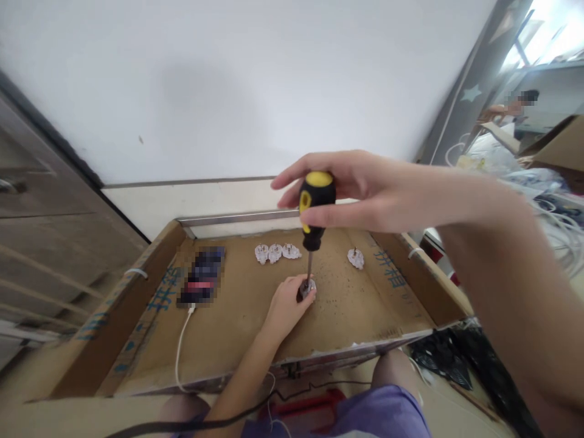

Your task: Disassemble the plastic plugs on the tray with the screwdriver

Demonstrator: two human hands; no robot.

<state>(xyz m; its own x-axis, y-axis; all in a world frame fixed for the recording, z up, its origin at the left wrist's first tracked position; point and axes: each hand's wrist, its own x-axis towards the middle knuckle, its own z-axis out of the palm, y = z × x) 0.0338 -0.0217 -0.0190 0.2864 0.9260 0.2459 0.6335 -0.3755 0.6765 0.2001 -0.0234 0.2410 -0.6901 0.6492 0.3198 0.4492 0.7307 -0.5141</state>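
My right hand is around the black and yellow handle of a screwdriver; the thumb lies across its front and a couple of fingers stick out past it. The screwdriver stands nearly upright, its metal shaft pointing down. Its tip meets a small pale plug, where the exact contact point is too small to see. My left hand pinches that plug against the cardboard. Farther back lie three similar pale plugs side by side, metal pins up. One more plug lies to the right.
A phone, blurred out, lies at left with a white cable running off the front edge. Raised cardboard sides flank the work surface. A white wall stands behind. Cardboard boxes, cables and a person appear at far right.
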